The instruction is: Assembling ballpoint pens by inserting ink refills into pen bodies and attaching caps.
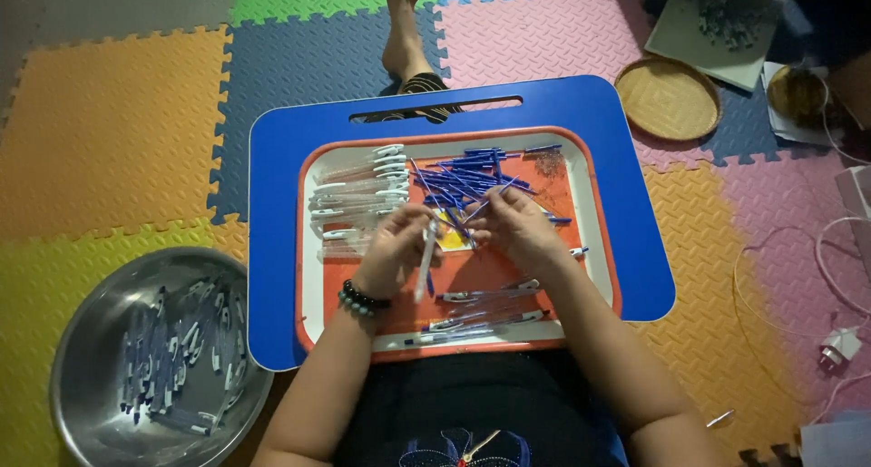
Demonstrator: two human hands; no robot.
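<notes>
My left hand [396, 242] holds a clear pen barrel [425, 266] that points down toward me. My right hand [513, 224] pinches a thin blue refill [478, 211] close to the barrel's top end. Both hands hover over the orange and white tray [590, 277] on a blue lap table [272, 249]. A pile of blue refills [458, 175] lies at the tray's far side. Clear barrels with white clips [358, 199] are stacked at its left. A few assembled pens [481, 317] lie near the front edge.
A steel bowl [91, 340] holding several finished pens rests on the floor mat at lower left. A woven round tray [669, 97] and a flat board with small parts [717, 23] lie at upper right. White cables and a plug [839, 345] trail on the right.
</notes>
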